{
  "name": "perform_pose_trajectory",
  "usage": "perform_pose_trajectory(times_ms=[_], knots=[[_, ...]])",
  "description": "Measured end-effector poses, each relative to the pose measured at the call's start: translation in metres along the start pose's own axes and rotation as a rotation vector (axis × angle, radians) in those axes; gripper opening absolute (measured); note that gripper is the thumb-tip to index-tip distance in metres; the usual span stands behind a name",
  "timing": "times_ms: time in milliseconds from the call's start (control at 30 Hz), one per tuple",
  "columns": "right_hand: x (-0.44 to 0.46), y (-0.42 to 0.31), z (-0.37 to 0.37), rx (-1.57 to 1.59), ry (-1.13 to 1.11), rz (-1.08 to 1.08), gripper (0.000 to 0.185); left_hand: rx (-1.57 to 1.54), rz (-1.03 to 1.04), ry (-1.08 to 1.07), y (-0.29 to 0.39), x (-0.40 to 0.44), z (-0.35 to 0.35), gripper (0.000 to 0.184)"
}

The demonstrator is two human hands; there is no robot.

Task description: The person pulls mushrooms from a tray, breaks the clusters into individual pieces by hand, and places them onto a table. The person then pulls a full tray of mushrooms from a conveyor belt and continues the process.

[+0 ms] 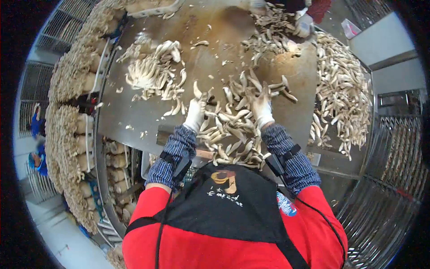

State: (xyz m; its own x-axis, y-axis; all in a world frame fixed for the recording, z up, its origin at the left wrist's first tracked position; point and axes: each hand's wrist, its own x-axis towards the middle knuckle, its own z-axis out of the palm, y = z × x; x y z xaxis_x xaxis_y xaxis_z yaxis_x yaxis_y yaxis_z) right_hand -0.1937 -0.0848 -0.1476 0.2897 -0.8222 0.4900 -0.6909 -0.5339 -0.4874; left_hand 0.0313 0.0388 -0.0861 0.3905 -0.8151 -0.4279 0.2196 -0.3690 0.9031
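My left hand (195, 112), in a soiled white glove, is closed with a pale, long-stemmed mushroom (197, 89) sticking out beyond its fingertips. To its right, my right hand (262, 110), gloved the same way, has its fingers stretched and apart against loose mushrooms. A heap of mushrooms (230, 130) spreads between both hands and down to the apron. Several more mushrooms (284, 87) lie just past the right hand. Parts of the fingers are hard to make out against the heap.
The metal table (134, 112) carries a clustered mushroom pile (154, 69) at left and another pile (273, 31) at the far side, where a person's gloved hand (303, 24) is. Loose mushrooms (342, 89) fill the right side. Racked mushroom blocks (67, 98) stand left.
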Motion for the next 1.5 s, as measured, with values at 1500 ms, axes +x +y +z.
perform_pose_trajectory(times_ms=[1500], knots=[[0.082, -0.031, 0.022, 0.292, -0.264, -0.411, 0.036, 0.823, 0.934, 0.652, 0.055, 0.114, -0.077, 0.043]])
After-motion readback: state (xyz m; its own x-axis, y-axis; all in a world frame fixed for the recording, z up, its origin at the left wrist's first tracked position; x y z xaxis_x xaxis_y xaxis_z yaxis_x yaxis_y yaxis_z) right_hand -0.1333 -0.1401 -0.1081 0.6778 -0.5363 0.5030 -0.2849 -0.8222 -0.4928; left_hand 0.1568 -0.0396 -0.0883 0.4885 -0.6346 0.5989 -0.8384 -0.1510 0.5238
